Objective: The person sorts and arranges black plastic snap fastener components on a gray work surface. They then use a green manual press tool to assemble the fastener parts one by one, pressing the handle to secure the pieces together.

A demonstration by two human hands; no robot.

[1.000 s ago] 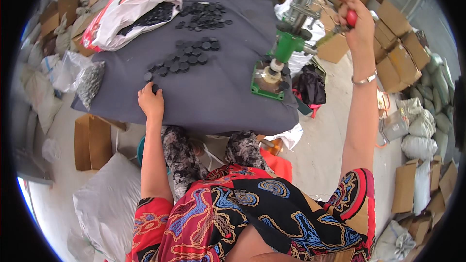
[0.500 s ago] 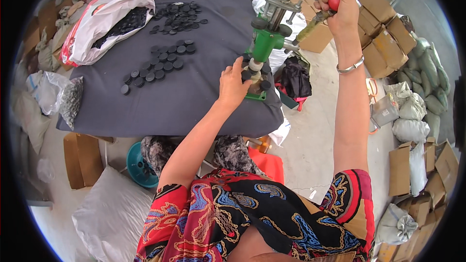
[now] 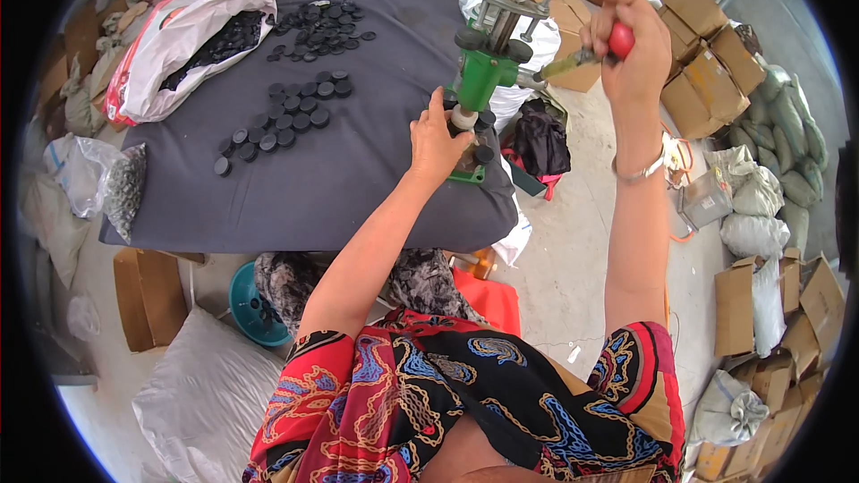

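Note:
My right hand (image 3: 637, 49) is closed round the lever (image 3: 564, 65) of a green hand press (image 3: 479, 79), by its red ball knob (image 3: 620, 40). At the press's foot, my left hand (image 3: 432, 143) has its index finger stretched out and its thumb apart, on either side of the pale lower end of the ram (image 3: 463, 118). Black round pieces sit about the press base; one black piece (image 3: 484, 154) shows right of my thumb. Whatever lies under my left fingertips is hidden. Left of the press, several black caps (image 3: 292, 104) lie in loose rows on the dark cloth.
A looser pile of black caps (image 3: 320, 31) lies farther back, beside a white bag (image 3: 148, 80) filled with black pieces. A clear bag of small grey parts (image 3: 125, 192) rests at the table's left edge. Cardboard boxes (image 3: 707, 80) and sacks (image 3: 756, 241) stand on the right.
My right hand has come down and nearer with the knob, so the lever sits lower. My left hand stays at the press foot. The whole view has shifted slightly.

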